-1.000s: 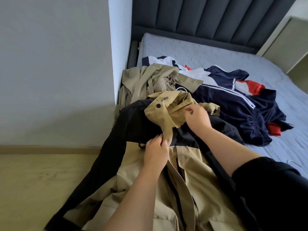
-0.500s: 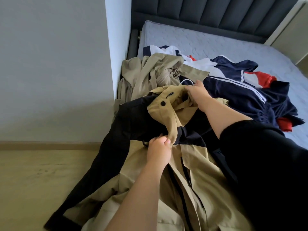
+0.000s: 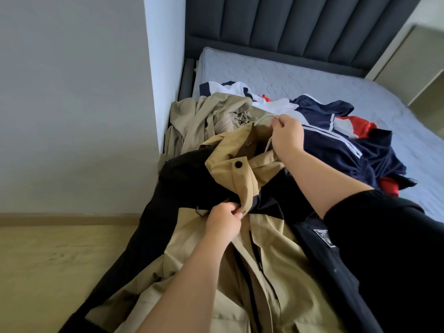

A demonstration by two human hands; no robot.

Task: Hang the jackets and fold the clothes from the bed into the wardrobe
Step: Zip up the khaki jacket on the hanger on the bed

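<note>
A tan and black jacket [image 3: 271, 251] lies across the near edge of the bed, front side up, its collar raised. My left hand [image 3: 224, 221] pinches the tan front flap just below the collar. My right hand [image 3: 287, 135] grips the hook of a white hanger [image 3: 264, 118] that sticks out of the collar opening. Behind it lie a beige coat [image 3: 209, 116] and a navy, white and red track jacket [image 3: 336, 140].
The grey mattress [image 3: 300, 75] stretches back to a dark padded headboard [image 3: 300, 27]. A white wall corner [image 3: 163, 68] stands at the bed's left side, with wooden floor [image 3: 48, 272] below it. A pale cabinet [image 3: 413, 63] stands at the far right.
My right hand has moved from the tan collar up to the white hanger hook and closed round it. My left hand keeps its pinch on the front flap.
</note>
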